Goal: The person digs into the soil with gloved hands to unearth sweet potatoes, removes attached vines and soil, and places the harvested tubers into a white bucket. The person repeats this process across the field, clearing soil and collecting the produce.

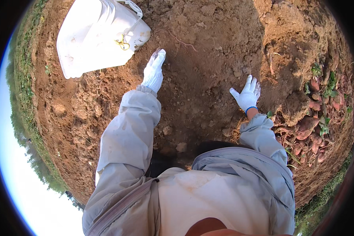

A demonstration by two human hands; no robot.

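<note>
My left hand (155,70), in a white knit glove with soiled fingertips, reaches forward over brown soil, just right of a stack of white plastic buckets (97,35). Its fingers lie close together, and whether they hold anything cannot be told. The buckets lie tipped on the soil, with a handle and a yellow tie showing. My right hand (247,93), in a white glove with a blue cuff, has its fingers spread over the soil and holds nothing. A pile of reddish sweet potatoes (306,128) with roots and green leaves lies to its right.
Loose, cloddy soil (200,73) spreads between my hands. Thin roots (181,41) lie on it ahead, and a few more roots (271,63) lie beyond my right hand. Green plants (25,67) line the field's far left edge, with trees beyond.
</note>
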